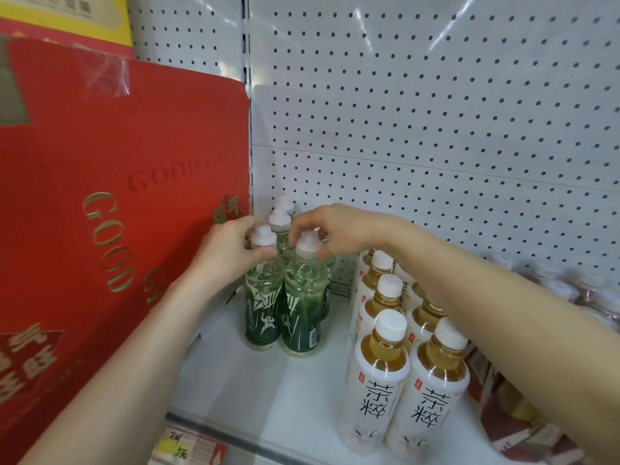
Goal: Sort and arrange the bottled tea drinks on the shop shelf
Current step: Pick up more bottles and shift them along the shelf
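Head cam looks down into a shop shelf bay, biggest stuff first. Huge red gift box [100,196] with gold GOOD lettering fills the left side, and a white pegboard [436,129] backs the whole bay.

On the white shelf [255,380], the white-label bottles [375,380] stand on the right in two rows running front to back. They've got amber tea, white caps and black characters on the label. The green bottles [279,219] sit at the back left in a tight cluster, just beside the box. They're clear up top, with dark green labels, white bamboo-ish artwork and pale caps.

Both arms reach in from the front. Left hand [231,250] has fingers and thumb curled round the neck of the front left green bottle [261,303]. Right hand [335,233], arched above the white-label rows, pinches the cap of the front right green bottle [303,313] with curled fingertips. Both bottles stand upright, right up against each other.

Bare shelf floor runs from the green ones to the front lip, where a yellow price tag [181,446] sits. Only a narrow gap separates the green and white groups.
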### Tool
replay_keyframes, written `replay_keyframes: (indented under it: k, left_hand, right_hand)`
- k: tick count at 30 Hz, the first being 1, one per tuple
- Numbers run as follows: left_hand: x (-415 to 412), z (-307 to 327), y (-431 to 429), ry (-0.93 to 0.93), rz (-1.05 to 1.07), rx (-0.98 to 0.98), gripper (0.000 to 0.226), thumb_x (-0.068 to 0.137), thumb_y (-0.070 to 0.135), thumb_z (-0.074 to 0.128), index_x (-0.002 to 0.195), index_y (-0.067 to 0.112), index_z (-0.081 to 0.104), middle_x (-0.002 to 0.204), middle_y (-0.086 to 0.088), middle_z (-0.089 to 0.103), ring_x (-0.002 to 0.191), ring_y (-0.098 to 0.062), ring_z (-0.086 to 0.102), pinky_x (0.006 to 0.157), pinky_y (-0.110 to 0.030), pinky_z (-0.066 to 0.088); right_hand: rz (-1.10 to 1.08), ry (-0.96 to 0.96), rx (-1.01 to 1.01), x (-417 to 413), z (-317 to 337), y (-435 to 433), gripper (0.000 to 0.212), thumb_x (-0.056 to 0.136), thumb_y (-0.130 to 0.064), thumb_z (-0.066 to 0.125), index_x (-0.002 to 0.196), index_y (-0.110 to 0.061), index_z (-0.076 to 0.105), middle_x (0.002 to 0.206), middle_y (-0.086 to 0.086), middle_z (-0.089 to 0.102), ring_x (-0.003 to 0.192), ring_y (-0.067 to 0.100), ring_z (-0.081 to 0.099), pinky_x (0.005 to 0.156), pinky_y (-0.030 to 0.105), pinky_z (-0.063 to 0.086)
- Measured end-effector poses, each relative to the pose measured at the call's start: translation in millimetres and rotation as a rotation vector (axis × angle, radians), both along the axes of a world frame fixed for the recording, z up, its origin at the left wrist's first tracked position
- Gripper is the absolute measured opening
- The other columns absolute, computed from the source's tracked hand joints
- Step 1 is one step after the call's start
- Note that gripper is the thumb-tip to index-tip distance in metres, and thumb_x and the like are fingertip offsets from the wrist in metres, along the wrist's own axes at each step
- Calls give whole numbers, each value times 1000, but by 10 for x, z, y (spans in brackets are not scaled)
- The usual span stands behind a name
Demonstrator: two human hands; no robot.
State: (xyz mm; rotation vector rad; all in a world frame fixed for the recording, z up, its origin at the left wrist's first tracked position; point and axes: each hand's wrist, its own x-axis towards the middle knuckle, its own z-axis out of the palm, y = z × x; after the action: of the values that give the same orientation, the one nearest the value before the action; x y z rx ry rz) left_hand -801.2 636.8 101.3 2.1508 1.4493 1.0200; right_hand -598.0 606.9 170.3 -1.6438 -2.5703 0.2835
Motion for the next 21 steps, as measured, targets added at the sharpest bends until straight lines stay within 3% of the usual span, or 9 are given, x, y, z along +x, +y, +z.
replay_keyframes:
  k: [4,7,9,11,17,21]
  left_hand:
    - [8,-43,1,-16,-18,17,45,76,35,80,118,35,64,102,9,72,94,-15,68,87,-41,55]
    - [10,-57,27,4,-26,32,50,79,34,78,126,32,60,112,5,71,101,-17,67,91,-42,54]
    - [3,-60,47,12,-36,28,52,80,33,78,128,31,59,118,3,69,104,-19,66,92,-42,53]
    - [-2,-60,54,25,-44,28,54,80,35,78,130,32,57,123,1,67,109,-20,64,94,-43,52]
    - [-21,-66,59,50,-53,33,54,82,36,74,133,32,56,129,-2,66,115,-21,62,97,-43,51]
    - [-2,90,64,29,-70,101,44,92,37,62,133,23,59,126,0,67,110,-15,63,97,-34,49]
  right_hand:
    - [-25,71,4,-3,0,-6,30,84,-25,76,112,-32,67,113,-11,57,80,-4,50,81,26,40]
    - [10,54,-37,10,19,-32,33,85,-9,70,111,-30,70,114,-13,60,98,6,55,84,25,43]
    - [1,64,-35,15,-8,-33,32,85,-18,73,114,-32,68,121,-11,60,104,9,54,89,26,43]
    - [-42,52,25,9,-42,0,35,84,-34,76,117,-31,66,123,-7,59,98,11,54,86,26,42]
    - [-41,30,11,-19,-30,30,32,85,-34,75,116,-31,67,119,-8,58,93,10,53,84,26,39]
    - [-107,176,100,29,90,81,29,94,-43,61,119,-28,66,118,-4,64,99,13,62,85,26,47]
